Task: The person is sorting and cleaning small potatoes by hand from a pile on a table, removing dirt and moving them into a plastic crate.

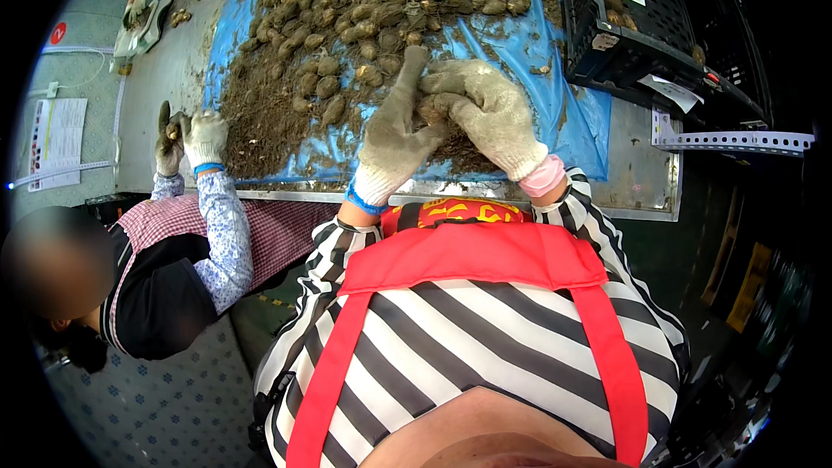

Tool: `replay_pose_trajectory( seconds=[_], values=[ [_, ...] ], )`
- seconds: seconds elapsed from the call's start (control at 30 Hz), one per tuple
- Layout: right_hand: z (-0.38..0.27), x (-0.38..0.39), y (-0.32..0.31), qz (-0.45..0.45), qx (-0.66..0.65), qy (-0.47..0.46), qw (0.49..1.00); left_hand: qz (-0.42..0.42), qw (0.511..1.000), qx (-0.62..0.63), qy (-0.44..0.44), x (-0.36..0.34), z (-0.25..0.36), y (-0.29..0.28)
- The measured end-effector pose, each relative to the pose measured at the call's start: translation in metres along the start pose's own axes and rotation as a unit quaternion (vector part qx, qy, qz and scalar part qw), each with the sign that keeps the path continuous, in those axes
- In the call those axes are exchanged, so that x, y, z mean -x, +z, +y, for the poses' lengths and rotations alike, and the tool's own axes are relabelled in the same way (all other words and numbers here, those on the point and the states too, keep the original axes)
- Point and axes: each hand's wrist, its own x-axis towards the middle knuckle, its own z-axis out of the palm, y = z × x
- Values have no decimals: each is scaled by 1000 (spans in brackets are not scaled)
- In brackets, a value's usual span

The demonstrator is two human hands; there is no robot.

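Left hand: knit work glove, off-white at the cuff, soil-darkened on palm and fingers, blue band at the wrist. Fingers long and nearly straight, pointing far; thumb bent in toward them, grip narrow on a root. Right hand: same knit glove, pink band, fingers curled toward the left, closed on the same root. Root is small, brown, rough, mostly covered by the gloves; exact shape can't be told. It's held between both hands, above the near part of a blue plastic sheet, which is thin, wrinkled, shiny and smeared with soil.

Loose dark soil, crumbly, lies left of the hands on the sheet. Far side: big pile of roots, roundish to oval, brown, hairy skins, some with pale spots. Under the sheet, a metal counter, smooth, dull grey, dirt specks, straight near edge.

Right, far: black plastic crate, slotted walls, a few roots inside. Just near of it, a white metal bar with punched holes.

Left: co-worker in floral sleeves and checked apron, gloved hands together around a small brown piece. Far left: another person's gloved hand beside a pale scale.
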Motion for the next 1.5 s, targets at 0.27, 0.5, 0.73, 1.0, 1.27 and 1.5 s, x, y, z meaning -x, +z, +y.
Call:
replay_pose_trajectory(
  seconds=[0.27, 0.5, 0.73, 1.0, 1.27, 1.5],
  values=[
    [46, -15, -34, 12, 190, 138, 972, -42, 994, 90, -47, 8, 1, -9],
    [17, 5, -26, 35, 31, 9, 999, -36, 836, 543, -75, 15, -14, 4],
    [-4, 10, -8, -26, -70, -81, 994, -2, 741, 650, -169, 24, -24, 12],
    [0, 16, 2, -15, 105, -127, 986, -20, 775, 614, -148, 28, -44, 20],
    [25, 5, -9, 71, -101, 107, 987, -117, 684, 709, -125, 26, -42, 29],
    [23, 17, -27, 40, 6, 134, 990, -114, 614, 757, -192, 22, -45, 23]
  ],
)
